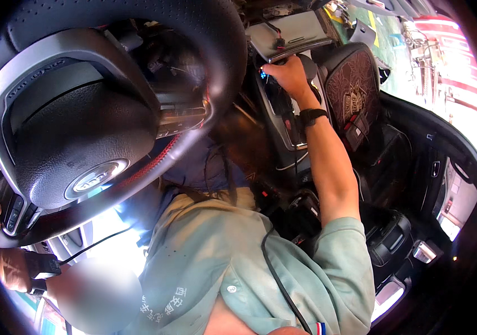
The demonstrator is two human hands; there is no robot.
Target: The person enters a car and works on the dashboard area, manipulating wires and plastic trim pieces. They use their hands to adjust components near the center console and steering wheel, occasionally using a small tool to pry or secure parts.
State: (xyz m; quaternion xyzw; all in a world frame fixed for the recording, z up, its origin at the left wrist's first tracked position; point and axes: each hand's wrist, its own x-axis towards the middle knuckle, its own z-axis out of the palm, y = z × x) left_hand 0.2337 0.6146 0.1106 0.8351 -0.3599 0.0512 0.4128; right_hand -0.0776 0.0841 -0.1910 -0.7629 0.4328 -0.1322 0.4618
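- View from the driver's seat of a car; clock positions are counted from the picture's centre.
- Right hand at 1 o'clock, reaching over the centre console; its thumb points left, beside small blue lights.
- The right grip's fingers are mostly hidden behind the hand, so I cannot tell how far it is closed or whether it has hold of anything.
- Black wristband on the right wrist.
- Left hand at 8 o'clock, by the lower rim of the steering wheel; the dark picture edge cuts into it, so I cannot tell its grip.
- The wheel, black with red stitching, spreads from 8 to 11 o'clock.
- Patterned dark seat at 2 o'clock.
- Pale green shirt around 6 o'clock, a black cable running down it.
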